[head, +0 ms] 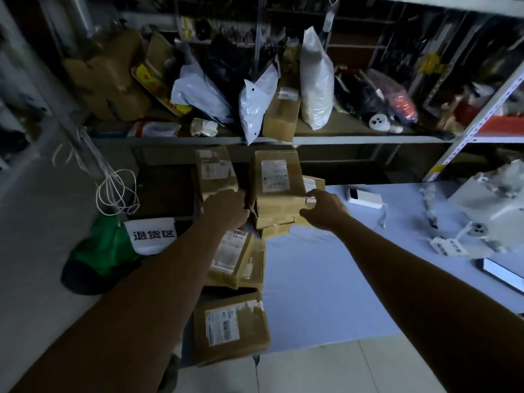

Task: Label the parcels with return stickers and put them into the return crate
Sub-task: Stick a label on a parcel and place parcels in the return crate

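Several brown cardboard parcels with white shipping labels lie stacked at the left end of a table covered in pale blue cloth [320,282]. My left hand [225,209] grips the left side of the top parcel [276,180]. On that parcel's right corner, my right hand [323,209] curls its fingers beside a small sticker [311,200]. Another parcel [215,173] leans behind my left hand. Two more parcels sit nearer me, one at the middle [236,258] and one at the table's front edge [231,329].
A green bag [105,248] with a white sign in Chinese characters [153,234] stands on the floor at the left. Shelves behind hold plastic bags and boxes [280,112]. A white device [364,197], tags [448,246] and grey packets lie on the table's right side.
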The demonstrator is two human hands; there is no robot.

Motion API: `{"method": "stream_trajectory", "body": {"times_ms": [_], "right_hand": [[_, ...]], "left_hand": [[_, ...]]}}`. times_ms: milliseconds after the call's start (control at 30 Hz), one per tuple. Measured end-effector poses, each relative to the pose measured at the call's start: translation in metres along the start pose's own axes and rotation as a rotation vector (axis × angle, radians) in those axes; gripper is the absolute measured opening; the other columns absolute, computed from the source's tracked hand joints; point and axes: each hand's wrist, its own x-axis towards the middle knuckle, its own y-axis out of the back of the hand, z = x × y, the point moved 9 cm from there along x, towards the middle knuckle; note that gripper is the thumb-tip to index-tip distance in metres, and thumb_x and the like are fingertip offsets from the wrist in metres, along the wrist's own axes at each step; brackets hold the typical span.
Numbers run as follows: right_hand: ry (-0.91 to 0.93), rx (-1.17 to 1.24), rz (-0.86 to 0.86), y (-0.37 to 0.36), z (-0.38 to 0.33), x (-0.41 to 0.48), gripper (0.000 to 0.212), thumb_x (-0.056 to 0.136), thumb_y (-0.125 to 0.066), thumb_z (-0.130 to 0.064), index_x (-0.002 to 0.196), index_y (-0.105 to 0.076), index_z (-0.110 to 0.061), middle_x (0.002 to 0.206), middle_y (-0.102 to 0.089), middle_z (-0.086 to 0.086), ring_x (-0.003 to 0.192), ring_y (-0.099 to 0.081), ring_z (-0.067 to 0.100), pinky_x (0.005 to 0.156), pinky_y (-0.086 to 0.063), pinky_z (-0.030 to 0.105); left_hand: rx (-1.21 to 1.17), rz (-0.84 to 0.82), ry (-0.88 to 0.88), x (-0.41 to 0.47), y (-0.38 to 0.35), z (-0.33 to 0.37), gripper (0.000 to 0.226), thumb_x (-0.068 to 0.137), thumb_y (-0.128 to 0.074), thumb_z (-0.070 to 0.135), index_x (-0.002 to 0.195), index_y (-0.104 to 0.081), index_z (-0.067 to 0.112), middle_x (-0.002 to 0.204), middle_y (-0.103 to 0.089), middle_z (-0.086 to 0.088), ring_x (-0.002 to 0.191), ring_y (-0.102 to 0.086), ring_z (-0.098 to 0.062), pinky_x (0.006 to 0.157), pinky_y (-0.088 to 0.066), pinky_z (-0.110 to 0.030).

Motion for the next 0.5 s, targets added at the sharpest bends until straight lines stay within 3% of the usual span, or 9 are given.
{"method": "stream_trajectory", "body": {"times_ms": [133,267,400,500], "right_hand": [[0.014,0.180,0.031,-0.004,0.002,0.054,0.054,0.095,-0.058,-0.052,0.142,-0.053,-0.026,0.133,-0.065,0.007,0.118,-0.060,0.030,0.085,-0.049,0.034],[-0.006,0.423,0.004,-0.023,0.010,0.098,0.069,0.092,-0.063,-0.054,0.150,-0.046,-0.020,0.133,-0.064,0.007,0.114,-0.063,0.028,0.079,-0.049,0.031],[0.014,0.580,-0.035,-0.034,0.015,0.123,0.070,0.083,-0.069,-0.061,0.141,-0.054,-0.023,0.120,-0.068,-0.004,0.103,-0.065,0.019,0.085,-0.058,0.037],[0.074,0.598,-0.056,-0.034,0.020,0.134,0.064,0.083,-0.069,-0.062,0.136,-0.058,-0.028,0.115,-0.070,-0.004,0.102,-0.067,0.019,0.084,-0.060,0.041]], "left_hand": [[-0.283,-0.049,0.082,0.047,-0.022,0.004,0.047,0.094,-0.044,0.060,0.112,-0.058,0.020,0.100,-0.067,-0.005,0.092,-0.066,-0.027,0.079,-0.056,-0.043],[-0.597,-0.083,0.213,0.074,-0.035,0.022,0.053,0.098,-0.051,0.056,0.136,-0.050,0.019,0.120,-0.063,-0.004,0.107,-0.063,-0.027,0.091,-0.055,-0.045],[-0.777,0.009,0.365,0.088,-0.044,0.028,0.059,0.092,-0.057,0.063,0.136,-0.046,0.025,0.123,-0.061,0.004,0.112,-0.061,-0.021,0.096,-0.053,-0.042],[-0.806,0.088,0.427,0.091,-0.042,0.038,0.054,0.095,-0.059,0.055,0.135,-0.046,0.022,0.120,-0.059,0.005,0.106,-0.058,-0.017,0.090,-0.048,-0.035]]}}
